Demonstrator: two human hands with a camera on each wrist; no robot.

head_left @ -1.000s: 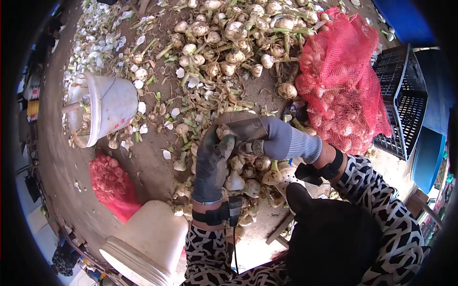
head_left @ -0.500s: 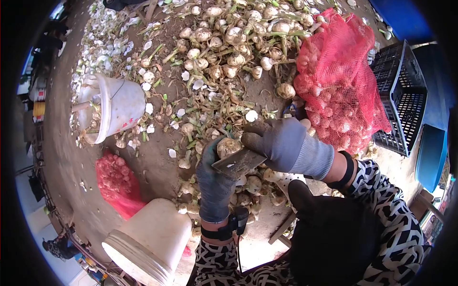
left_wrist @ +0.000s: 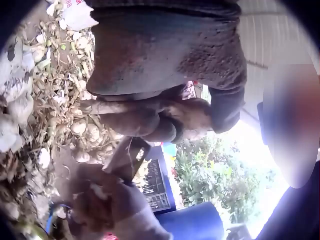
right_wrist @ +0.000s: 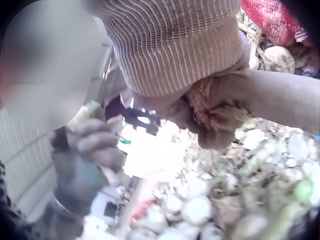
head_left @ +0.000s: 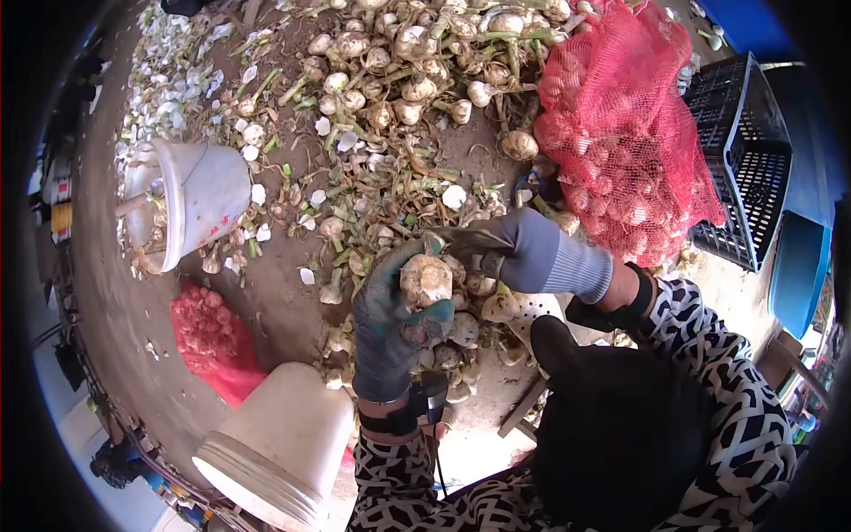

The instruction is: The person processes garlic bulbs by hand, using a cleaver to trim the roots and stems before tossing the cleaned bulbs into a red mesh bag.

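Note:
A garlic bulb (head_left: pixel 425 282) sits in the gloved left hand (head_left: pixel 390 319), whose fingers and thumb curl round it; its pale cut face is toward the head camera. In the left wrist view the left hand (left_wrist: pixel 170 55) covers much of the bulb. The gloved right hand (head_left: pixel 532 253) is just right of the bulb, fingers curled. A flat metal blade (left_wrist: pixel 127 157) extends from the right hand (left_wrist: pixel 117 205) toward the left fingers in the left wrist view. The right wrist view shows the right hand (right_wrist: pixel 215 110) partly behind its cuff; its grip is hard to make out.
Garlic with stems (head_left: pixel 417 89) is heaped ahead, with more bulbs below the hands. A red mesh sack (head_left: pixel 620 133) and black crate (head_left: pixel 745 160) stand at right. At left are a white bucket (head_left: pixel 208 191), a small red sack (head_left: pixel 208 337) and a pale bucket (head_left: pixel 292 426).
The blade, across the bulb half a second ago, has drawn away from its front. The left hand has turned the bulb's cut face up, and the right hand has shifted slightly.

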